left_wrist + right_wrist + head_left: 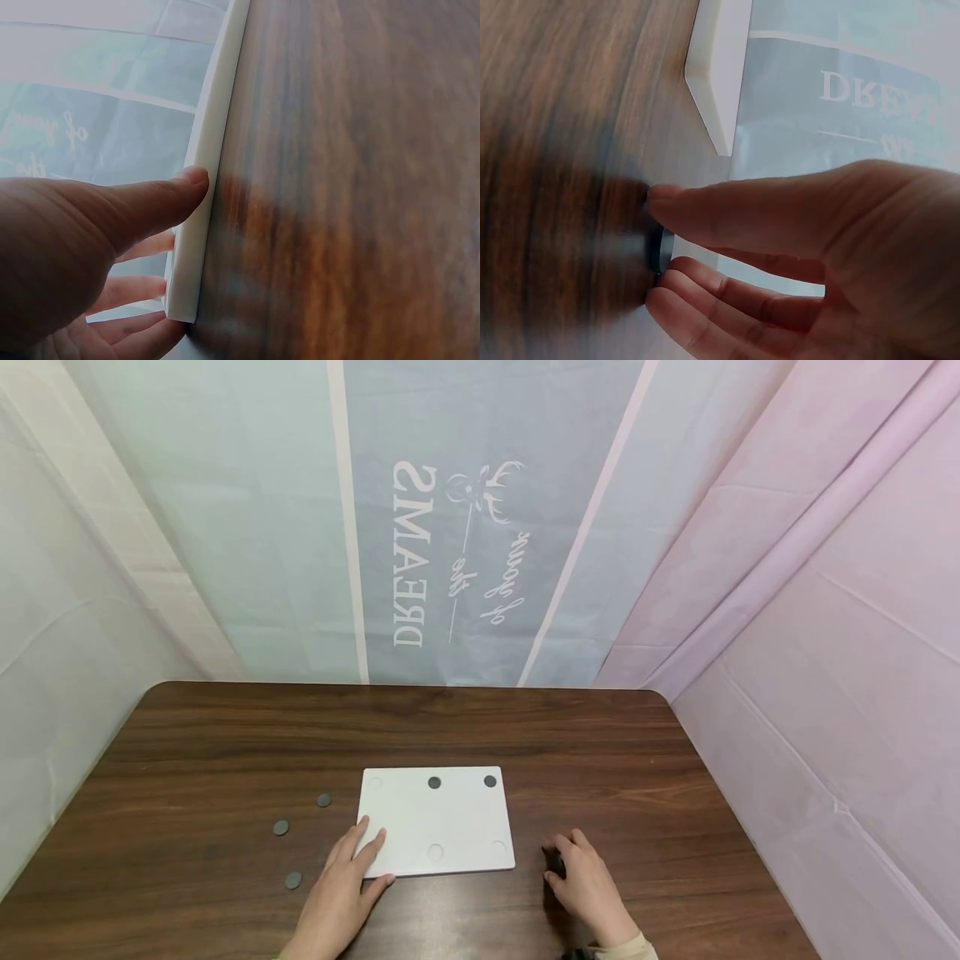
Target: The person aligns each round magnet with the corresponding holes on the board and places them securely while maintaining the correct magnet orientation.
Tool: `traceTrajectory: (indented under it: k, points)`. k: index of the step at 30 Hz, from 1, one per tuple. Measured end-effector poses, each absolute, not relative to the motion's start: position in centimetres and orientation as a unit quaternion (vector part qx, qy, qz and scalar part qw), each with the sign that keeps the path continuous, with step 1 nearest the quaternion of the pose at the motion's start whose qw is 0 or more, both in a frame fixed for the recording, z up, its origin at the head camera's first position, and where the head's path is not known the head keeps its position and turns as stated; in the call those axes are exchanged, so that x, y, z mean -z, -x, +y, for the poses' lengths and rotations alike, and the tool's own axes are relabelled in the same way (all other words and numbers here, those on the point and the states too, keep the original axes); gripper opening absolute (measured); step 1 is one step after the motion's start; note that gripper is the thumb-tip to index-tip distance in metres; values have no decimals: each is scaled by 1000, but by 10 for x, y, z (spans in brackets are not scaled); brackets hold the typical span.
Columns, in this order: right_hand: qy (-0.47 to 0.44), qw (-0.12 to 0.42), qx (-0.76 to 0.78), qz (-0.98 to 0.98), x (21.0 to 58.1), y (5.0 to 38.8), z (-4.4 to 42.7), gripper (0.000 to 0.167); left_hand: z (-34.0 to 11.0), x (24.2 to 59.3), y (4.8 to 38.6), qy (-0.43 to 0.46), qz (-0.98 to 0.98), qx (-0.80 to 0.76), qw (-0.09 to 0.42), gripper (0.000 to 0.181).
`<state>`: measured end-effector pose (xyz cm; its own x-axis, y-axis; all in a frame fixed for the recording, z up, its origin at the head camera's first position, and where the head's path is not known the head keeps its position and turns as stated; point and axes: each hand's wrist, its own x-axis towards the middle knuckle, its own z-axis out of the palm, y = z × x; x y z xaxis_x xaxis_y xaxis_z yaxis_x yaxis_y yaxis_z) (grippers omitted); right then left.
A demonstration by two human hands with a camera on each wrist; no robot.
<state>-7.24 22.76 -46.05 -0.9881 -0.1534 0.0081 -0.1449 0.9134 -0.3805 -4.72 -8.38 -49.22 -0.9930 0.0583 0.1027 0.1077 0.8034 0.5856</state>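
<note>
Your left hand (339, 887), fingers extended, rests at the near left corner of the white rectangular board (446, 818) on the worktop (615, 760). Your right hand (591, 878), right of it, curls thumb and fingers round a dark disc (662, 250). Two black discs (434, 782) sit along the board's far edge; three grey discs (281, 827) lie to its left.
</note>
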Motion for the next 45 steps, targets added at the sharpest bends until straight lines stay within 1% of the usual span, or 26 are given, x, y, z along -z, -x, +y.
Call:
traceTrajectory:
  k: [7, 12, 18, 29, 45]
  points:
    - [77, -14, 199, 977, 465, 70, 229, 27, -84, 494, 47, 44, -949, 309, 45, 56]
    - [78, -42, 219, 972, 469, 69, 229, 24, -83, 493, 47, 42, -949, 310, 37, 56]
    - [77, -58, 236, 967, 471, 70, 228, 21, -83, 493, 47, 41, -949, 312, 34, 56]
    - [68, -54, 245, 966, 472, 71, 225, 19, -84, 494, 48, 46, -948, 312, 50, 55]
    - [70, -69, 263, 960, 476, 72, 226, 29, -84, 492, 49, 43, -948, 313, 33, 56]
